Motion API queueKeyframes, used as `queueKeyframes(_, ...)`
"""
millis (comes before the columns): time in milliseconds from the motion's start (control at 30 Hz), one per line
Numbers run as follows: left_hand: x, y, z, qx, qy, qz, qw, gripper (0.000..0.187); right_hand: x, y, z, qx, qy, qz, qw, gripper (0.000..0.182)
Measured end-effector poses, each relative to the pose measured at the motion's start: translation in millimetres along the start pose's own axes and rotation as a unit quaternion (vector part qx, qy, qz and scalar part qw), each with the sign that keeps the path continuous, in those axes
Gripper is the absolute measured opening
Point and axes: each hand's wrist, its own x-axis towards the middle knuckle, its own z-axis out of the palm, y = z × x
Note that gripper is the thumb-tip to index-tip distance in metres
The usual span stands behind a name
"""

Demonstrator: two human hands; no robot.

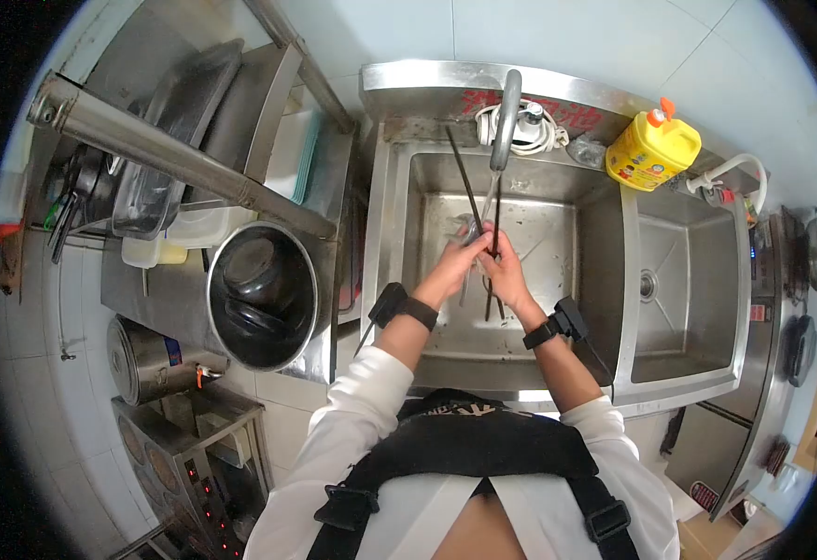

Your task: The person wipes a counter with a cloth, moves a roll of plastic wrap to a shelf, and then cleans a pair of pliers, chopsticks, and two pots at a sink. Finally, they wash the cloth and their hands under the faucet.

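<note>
Two long dark chopsticks [463, 168] are held over the middle of the larger sink basin [553, 229], crossed near the fingers. The upper end of one is leaned toward the basin's back left corner; both lower ends are pointed at the near edge. The chopsticks are gripped between the fingers of the left hand [459, 263] and the right hand [507, 269], which are brought together with the fingertips closed; how the sticks are shared between them cannot be told. What seems to be a thin stream of water is let down onto them from the curved faucet [508, 117] at the back edge.

On the back ledge, a coiled white cable [551, 137] is seen behind the faucet, and a yellow jug with an orange pump top [653, 154] is stood near the corner where the smaller basin [689, 322] begins. At the left, a round metal bowl [309, 322] is set by the right edge of the steel counter [170, 301], with black bowls [254, 266] nested inside. A black band is worn on each wrist.
</note>
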Motion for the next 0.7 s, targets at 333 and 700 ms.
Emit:
queueKeyframes(333,15,-22,8,0.144,0.006,0.087,0.986,0.035,-12,13,-10,-0.206,-0.062,0.028,0.976,0.045)
queueKeyframes(700,37,-23,13,0.072,0.068,0.017,0.995,0.017,61,3,-135,-0.038,0.089,0.255,0.962,0.026)
